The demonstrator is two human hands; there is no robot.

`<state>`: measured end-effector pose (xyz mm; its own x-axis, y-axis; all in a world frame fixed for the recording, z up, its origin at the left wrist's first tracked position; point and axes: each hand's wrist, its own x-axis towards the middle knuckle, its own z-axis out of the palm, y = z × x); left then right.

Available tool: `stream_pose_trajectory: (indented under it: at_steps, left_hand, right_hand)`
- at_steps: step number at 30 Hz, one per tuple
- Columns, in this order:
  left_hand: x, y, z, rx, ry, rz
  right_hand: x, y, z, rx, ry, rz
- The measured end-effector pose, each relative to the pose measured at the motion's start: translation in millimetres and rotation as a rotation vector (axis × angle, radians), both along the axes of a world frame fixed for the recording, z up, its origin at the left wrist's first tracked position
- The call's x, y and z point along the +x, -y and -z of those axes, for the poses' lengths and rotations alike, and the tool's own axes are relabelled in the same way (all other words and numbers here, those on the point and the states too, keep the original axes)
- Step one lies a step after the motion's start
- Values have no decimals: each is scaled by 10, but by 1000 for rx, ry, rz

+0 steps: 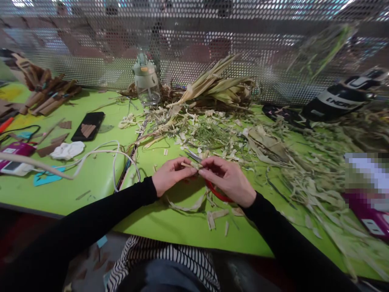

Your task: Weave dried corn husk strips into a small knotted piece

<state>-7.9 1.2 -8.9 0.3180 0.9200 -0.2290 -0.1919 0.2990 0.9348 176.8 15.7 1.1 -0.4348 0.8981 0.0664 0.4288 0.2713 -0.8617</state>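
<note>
My left hand [174, 174] is closed in a pinch on a small piece of pale dried husk [196, 165], above the green table's front part. My right hand [226, 178] meets it from the right, its thumb and fingers pinching the same piece. Red-handled scissors [219, 194] lie under and against my right hand, with their blades [193, 155] pointing away to the upper left. A curled husk strip [190, 206] and short cut pieces [216, 216] lie on the table just below the hands.
Behind the hands are shredded husk and green scraps [209, 132], a husk bundle [209, 83] and a clear bottle [146, 81]. A black bottle [337, 99] leans at the right. On the left are a phone [88, 126], white cable [91, 152], tissue [67, 150] and brown bundles [50, 95].
</note>
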Motion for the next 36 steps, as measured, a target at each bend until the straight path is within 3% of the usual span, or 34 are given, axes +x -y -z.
stream_pose_trajectory:
  at_steps: [10, 15, 18, 28, 36]
  left_hand:
    - [-96, 15, -191, 314, -408, 54]
    - [-151, 21, -238, 519, -760, 184]
    - [-162, 37, -247, 616, -868, 202]
    - [-108, 142, -194, 876, -967, 108]
    - [-112, 135, -186, 647, -723, 81]
  right_hand:
    - [44, 14, -139, 69, 135, -103]
    - [41, 17, -136, 68, 204, -185]
    - [40, 20, -112, 56, 209, -201]
    - [28, 55, -126, -157, 90, -226]
    - [11, 96, -138, -165, -24, -114]
